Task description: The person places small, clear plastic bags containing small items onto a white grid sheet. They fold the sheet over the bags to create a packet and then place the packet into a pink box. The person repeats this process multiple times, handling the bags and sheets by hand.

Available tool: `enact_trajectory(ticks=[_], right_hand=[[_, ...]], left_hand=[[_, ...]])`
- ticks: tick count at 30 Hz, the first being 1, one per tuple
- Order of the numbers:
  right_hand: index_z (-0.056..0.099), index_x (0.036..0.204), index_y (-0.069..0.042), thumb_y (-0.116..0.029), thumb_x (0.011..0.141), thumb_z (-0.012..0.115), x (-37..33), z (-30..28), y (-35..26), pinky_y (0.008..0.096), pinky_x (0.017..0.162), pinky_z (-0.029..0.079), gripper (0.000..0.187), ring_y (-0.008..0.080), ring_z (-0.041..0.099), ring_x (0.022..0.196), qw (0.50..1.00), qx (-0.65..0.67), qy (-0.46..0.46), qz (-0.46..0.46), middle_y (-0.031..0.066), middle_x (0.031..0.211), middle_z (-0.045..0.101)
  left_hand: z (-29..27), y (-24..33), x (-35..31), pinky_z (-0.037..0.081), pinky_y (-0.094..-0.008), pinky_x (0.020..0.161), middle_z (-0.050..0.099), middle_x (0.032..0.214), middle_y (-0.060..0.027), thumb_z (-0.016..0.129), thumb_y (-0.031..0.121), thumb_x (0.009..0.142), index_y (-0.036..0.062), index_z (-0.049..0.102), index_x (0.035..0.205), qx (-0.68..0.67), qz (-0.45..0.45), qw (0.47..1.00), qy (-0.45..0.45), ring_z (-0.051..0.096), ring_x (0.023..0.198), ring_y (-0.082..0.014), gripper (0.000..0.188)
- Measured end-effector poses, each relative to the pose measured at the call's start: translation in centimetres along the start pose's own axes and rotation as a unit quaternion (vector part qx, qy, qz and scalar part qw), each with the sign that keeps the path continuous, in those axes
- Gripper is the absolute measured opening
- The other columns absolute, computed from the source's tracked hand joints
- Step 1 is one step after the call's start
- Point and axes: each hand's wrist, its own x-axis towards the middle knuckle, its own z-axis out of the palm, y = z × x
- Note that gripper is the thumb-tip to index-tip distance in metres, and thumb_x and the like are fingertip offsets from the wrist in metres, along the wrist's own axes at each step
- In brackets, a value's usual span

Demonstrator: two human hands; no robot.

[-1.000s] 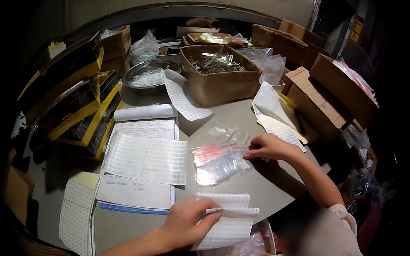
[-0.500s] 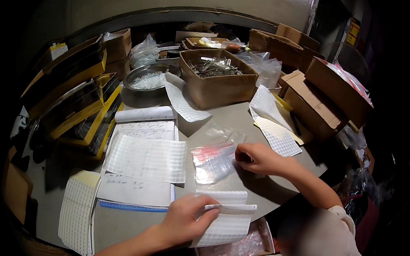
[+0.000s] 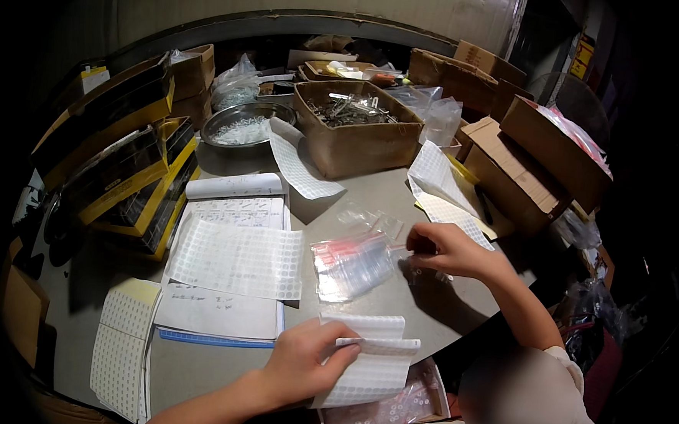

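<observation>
My left hand (image 3: 310, 358) is closed on a folded sheet of small round stickers (image 3: 369, 371), pinching its fold between thumb and fingers above the table's near edge. To its right and farther off, my right hand (image 3: 451, 250) hovers beside a stack of clear zip bags (image 3: 352, 268) with red strips. Its fingers are curled together. Clear glints show under that hand, but what the fingertips hold is hidden. A sheet of round stickers (image 3: 237, 260) lies on an open notepad (image 3: 219, 313) left of the bags.
A cardboard box of metal pieces (image 3: 358, 140) stands at the back, beside a metal bowl of small clear parts (image 3: 244, 130). Black-and-yellow boxes (image 3: 126, 178) are stacked left, cardboard boxes (image 3: 518, 168) right. An open box (image 3: 390, 418) of bagged small parts sits below the left hand.
My right hand has moved right, away from the bag stack, and lifted a little. The left hand keeps its hold on the folded sticker sheet. The whole view has shifted slightly.
</observation>
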Motion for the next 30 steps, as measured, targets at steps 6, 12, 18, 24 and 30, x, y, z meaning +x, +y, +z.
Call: enact_trajectory(ticks=[6,12,18,24,30], right_hand=[[0.056,0.116,0.000,-0.005,0.090,0.063,1.6,1.7,-1.3,0.0475,0.089,0.049,0.027,0.0425,0.061,0.101,0.995,0.000,-0.033,-0.089,0.0230,0.110,0.062],[0.054,0.115,0.001,-0.001,0.096,0.051,1.0,4.3,-1.8,0.0514,0.089,0.049,0.019,0.0461,0.061,0.102,0.980,-0.154,0.045,-0.116,0.0260,0.109,0.061],[0.055,0.113,-0.002,-0.009,0.091,0.074,2.0,2.8,1.1,0.0445,0.087,0.052,0.029,0.0390,0.063,0.102,0.994,-0.091,0.047,0.029,0.0194,0.111,0.063],[0.062,0.106,-0.003,-0.016,0.086,0.076,-0.7,3.1,-2.6,0.0448,0.081,0.053,0.028,0.0371,0.065,0.093,0.993,0.021,0.078,-0.091,0.0161,0.102,0.065],[0.058,0.104,-0.004,-0.009,0.085,0.073,-4.5,5.9,-13.3,0.0466,0.076,0.051,0.025,0.0369,0.061,0.088,0.957,-0.006,0.074,-0.281,0.0147,0.096,0.058]], left_hand=[[-0.2,0.0,-0.1,0.055,-0.0353,0.073,0.075,0.090,-0.0129,0.080,0.013,0.088,0.0043,0.076,0.099,-0.010,0.013,1.000,-0.010,0.072,0.083,-0.0273,0.015],[-0.3,0.4,-0.4,0.052,-0.0345,0.069,0.071,0.085,-0.0114,0.081,0.013,0.087,0.0057,0.076,0.100,-0.002,0.030,0.999,-0.013,0.067,0.077,-0.0256,0.016],[0.3,0.1,-0.3,0.048,-0.0388,0.063,0.063,0.076,-0.0113,0.080,0.013,0.086,0.0080,0.075,0.098,-0.005,0.087,0.996,0.018,0.061,0.068,-0.0286,0.014],[0.3,0.0,-0.3,0.053,-0.0347,0.068,0.072,0.087,-0.0151,0.079,0.012,0.090,0.0043,0.075,0.101,-0.027,0.012,0.999,0.012,0.070,0.077,-0.0241,0.015],[0.4,-0.1,-0.3,0.054,-0.0285,0.069,0.076,0.090,-0.0134,0.078,0.012,0.093,0.0001,0.073,0.110,-0.045,-0.033,0.998,-0.005,0.070,0.079,-0.0119,0.021]])
